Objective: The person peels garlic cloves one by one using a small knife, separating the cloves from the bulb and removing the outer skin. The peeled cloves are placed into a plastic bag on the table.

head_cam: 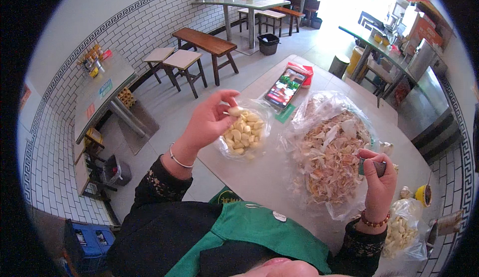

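Observation:
Between the thumb and fingers of my left hand (211, 120) is a pale peeled garlic clove (235, 111). It is just above a clear plastic bag (265, 127) lined around a heap of peeled garlic cloves (243, 136). My right hand (378, 179) grips a small flat blade (379, 167), mostly covered by the fingers. That hand is at the right edge of a larger plastic bag (318, 108) heaped with papery garlic skins (333, 161). Whether the blade touches the skins, I cannot tell.
A lit phone (285, 89) leans against a red packet (307, 75) at the table's far end. Beyond my right hand are a garlic bulb (405, 192), a yellow cup (423, 195) and another bag of cloves (402, 232). Stools (183, 59) and a wooden bench (206, 41) stand across the floor.

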### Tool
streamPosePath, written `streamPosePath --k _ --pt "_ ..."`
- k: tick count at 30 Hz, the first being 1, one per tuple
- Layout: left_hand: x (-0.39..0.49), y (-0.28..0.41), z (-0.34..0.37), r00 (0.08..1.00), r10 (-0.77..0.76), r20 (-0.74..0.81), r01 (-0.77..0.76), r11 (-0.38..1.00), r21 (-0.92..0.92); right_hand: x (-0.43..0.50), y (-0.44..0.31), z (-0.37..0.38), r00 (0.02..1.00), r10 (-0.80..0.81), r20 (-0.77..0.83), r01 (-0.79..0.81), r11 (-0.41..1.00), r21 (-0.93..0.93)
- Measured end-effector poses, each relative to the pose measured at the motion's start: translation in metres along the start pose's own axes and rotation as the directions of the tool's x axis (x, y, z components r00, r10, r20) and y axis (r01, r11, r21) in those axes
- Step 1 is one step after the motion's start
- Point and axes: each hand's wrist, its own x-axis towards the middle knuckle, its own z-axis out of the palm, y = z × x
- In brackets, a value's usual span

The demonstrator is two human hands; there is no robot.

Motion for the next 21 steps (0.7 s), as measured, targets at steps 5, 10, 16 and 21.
streamPosePath --k 5,10,16,21 --pt "0.012 -0.014 0.007 0.983 0.085 0.163 -0.144 0.907 0.395 -0.002 0.0 0.001 0.999 0.035 0.021 -0.034 0.997 -0.062" --pt "0.016 0.013 0.009 0.945 0.324 0.046 -0.282 0.735 0.617 -0.001 0.002 0.002 0.997 0.045 0.059 -0.046 0.999 0.004" --pt "-0.004 0.055 0.099 0.952 0.305 0.014 -0.306 0.95 0.069 0.01 0.011 -0.009 0.956 0.246 0.162 -0.286 0.906 0.312" --pt "0.025 0.051 0.175 0.84 0.54 0.048 -0.542 0.837 0.076 0.014 0.017 -0.017 0.941 0.187 0.282 -0.314 0.793 0.522"
